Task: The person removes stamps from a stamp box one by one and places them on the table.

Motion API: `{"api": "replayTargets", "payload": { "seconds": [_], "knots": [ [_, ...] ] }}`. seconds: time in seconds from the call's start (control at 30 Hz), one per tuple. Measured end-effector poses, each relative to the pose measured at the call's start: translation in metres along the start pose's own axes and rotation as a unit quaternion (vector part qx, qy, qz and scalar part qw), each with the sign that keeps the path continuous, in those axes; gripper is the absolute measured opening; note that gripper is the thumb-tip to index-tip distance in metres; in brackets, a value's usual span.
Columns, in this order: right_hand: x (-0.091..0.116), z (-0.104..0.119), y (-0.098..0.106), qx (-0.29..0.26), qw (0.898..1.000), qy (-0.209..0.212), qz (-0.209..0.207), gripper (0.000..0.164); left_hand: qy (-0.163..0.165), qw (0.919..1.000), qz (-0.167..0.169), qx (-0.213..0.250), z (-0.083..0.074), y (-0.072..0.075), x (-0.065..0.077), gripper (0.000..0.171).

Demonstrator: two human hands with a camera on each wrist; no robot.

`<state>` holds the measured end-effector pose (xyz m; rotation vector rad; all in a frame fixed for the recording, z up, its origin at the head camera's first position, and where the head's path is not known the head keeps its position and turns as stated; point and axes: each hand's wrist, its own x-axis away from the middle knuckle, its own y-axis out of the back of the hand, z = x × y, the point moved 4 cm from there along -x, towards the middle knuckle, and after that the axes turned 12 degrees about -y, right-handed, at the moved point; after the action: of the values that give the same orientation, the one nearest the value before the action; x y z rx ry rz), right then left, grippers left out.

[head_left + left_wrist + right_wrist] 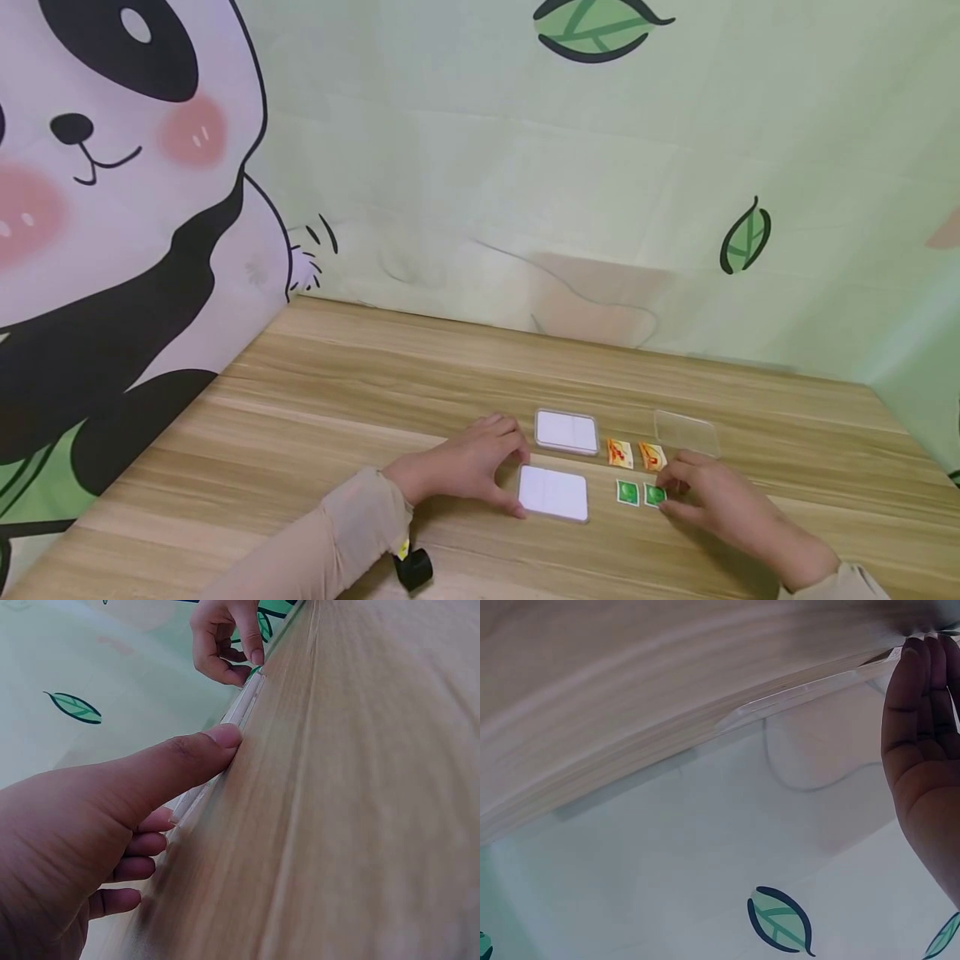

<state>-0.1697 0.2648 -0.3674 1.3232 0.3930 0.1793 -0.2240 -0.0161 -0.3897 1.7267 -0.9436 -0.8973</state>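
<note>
My left hand (476, 462) spans the left end of a flat, clear-edged white case (553, 493), with the thumb at its near corner and fingertips by the far one. In the left wrist view, the thumb (199, 757) lies against the case's edge. My right hand (723, 508) pinches the right edge of a small green card with a white border (655, 495). A matching green card (627, 492) lies just left of it. Behind them are two orange picture cards (619, 453) (652, 457), side by side.
A second white case (567, 431) sits behind the first. At the back right, a clear plastic lid (686, 433) lies on the wooden table (337, 375). A black device with a yellow label (415, 568) shows below my left wrist. A printed panda cloth (420, 167) hangs behind.
</note>
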Motion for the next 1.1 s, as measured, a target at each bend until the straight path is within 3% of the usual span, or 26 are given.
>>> {"api": "replayTargets", "payload": {
  "seconds": [1.1],
  "knots": [
    [-0.0019, -0.0027, 0.0047, -0.016, 1.000, -0.008, -0.012, 0.009, 0.010, 0.9999, 0.006, 0.006, -0.0026, 0.0011, -0.0013, 0.056]
  ]
}}
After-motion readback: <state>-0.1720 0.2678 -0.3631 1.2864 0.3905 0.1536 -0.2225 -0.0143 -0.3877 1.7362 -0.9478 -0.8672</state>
